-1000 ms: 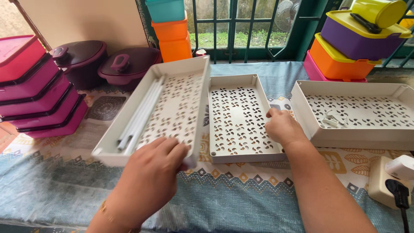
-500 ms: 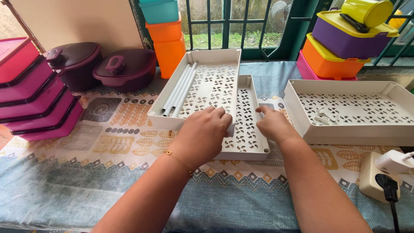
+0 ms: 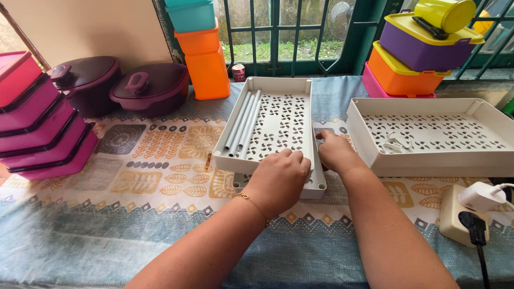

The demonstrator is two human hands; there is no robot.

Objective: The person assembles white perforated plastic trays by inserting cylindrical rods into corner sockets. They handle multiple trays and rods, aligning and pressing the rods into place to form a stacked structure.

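A white perforated tray [image 3: 278, 88] with several grey tubes [image 3: 242, 126] along its left side lies stacked on a second white tray [image 3: 317, 184], whose rim shows below and to the right. My left hand [image 3: 278, 176] grips the upper tray's near edge. My right hand [image 3: 334, 151] rests against the right edge of the stacked trays. A third white perforated tray [image 3: 375, 155] with small white pieces [image 3: 395, 142] stands to the right.
Stacked pink containers [image 3: 37, 123] at the left, two dark purple lidded pots [image 3: 144, 88] behind, orange and teal boxes [image 3: 206, 59] at the back. Coloured boxes [image 3: 412, 59] stack at the back right. A power strip with plugs [image 3: 471, 214] lies at the right.
My left hand has carried the tray with tubes rightward from the left and set it over the middle tray. My right hand has stayed at the middle tray's right edge.
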